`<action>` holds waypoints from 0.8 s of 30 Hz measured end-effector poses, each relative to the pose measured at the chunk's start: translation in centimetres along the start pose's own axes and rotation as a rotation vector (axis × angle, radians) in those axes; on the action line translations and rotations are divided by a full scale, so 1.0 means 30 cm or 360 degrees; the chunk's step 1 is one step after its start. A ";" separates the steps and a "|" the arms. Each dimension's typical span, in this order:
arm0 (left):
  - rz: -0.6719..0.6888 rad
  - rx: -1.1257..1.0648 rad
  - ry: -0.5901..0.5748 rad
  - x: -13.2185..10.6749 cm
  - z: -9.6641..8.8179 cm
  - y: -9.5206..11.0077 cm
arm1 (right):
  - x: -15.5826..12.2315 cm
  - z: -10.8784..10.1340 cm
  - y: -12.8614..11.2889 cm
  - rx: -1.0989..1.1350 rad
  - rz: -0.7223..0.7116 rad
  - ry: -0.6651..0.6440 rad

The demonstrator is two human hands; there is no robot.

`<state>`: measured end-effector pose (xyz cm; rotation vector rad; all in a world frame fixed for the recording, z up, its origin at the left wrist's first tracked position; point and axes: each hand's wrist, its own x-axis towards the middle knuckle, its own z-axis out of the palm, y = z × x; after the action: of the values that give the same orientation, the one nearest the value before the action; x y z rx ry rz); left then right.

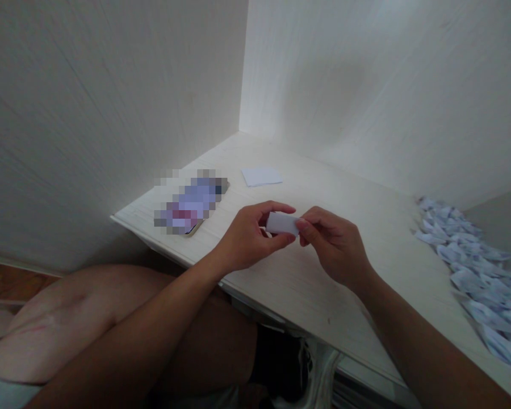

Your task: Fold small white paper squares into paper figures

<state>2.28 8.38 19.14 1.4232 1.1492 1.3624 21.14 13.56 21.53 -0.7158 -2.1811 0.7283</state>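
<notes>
Pale, faintly streaked upright walls [378, 113] rise to the left of and beyond the left hand [249, 236] and the right hand [338, 244]. The off-white, flat worktop [323, 309] spreads beneath both. Well to the right of the right hand, a long heap of white, crumpled-looking pieces [472, 267] lies along the worktop's far right side. A rectangular phone [196, 201], its lit screen pixelated, lies to the left of the left hand. Just beyond that hand rests a flat, white, four-sided paper sheet [262, 176]. Smallest is a white, narrow, paper-like rectangle [281, 222] between the hands, above the worktop. The right hand pinches its right end between thumb and fingers; the left curves around its other end, thumb below and index finger above, though how firmly I cannot tell.
</notes>
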 end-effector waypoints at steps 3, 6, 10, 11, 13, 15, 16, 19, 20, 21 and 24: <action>0.0002 -0.0005 -0.0018 0.000 0.001 0.001 | 0.000 0.004 0.000 0.0053 -0.0032 -0.0018; -0.0003 0.0018 -0.0011 0.000 0.002 -0.002 | 0.001 0.005 -0.002 0.0051 -0.0046 -0.0019; 0.0040 0.0078 0.0006 -0.001 0.003 -0.010 | 0.003 0.003 -0.003 0.0040 -0.0055 -0.0007; 0.0059 0.0103 0.0007 -0.001 0.002 -0.012 | 0.003 0.004 -0.003 0.0038 -0.0053 -0.0009; 0.0085 0.0153 0.0001 -0.003 0.001 -0.013 | 0.003 0.005 -0.001 0.0033 -0.0047 -0.0023; 0.0098 0.0191 -0.0004 -0.005 -0.001 -0.010 | 0.002 0.006 0.000 0.0025 -0.0047 -0.0039; 0.0099 0.0208 -0.0005 -0.006 -0.002 -0.007 | 0.001 0.007 0.001 0.0019 -0.0051 -0.0042; 0.0095 0.0261 0.0012 -0.008 -0.005 0.002 | 0.000 0.007 0.000 0.0008 -0.0075 -0.0045; 0.0090 0.0285 0.0019 -0.007 -0.006 0.005 | 0.000 0.007 -0.001 0.0000 -0.0080 -0.0045; 0.0089 0.0308 0.0027 -0.006 -0.007 0.007 | 0.000 0.006 -0.002 -0.0012 -0.0082 -0.0046; 0.0082 0.0328 0.0036 -0.003 -0.007 0.011 | 0.001 0.004 -0.005 -0.0053 -0.0082 -0.0043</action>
<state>2.10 8.21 19.47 1.5963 1.3065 1.3289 21.00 13.46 21.59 -0.6677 -2.2326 0.6801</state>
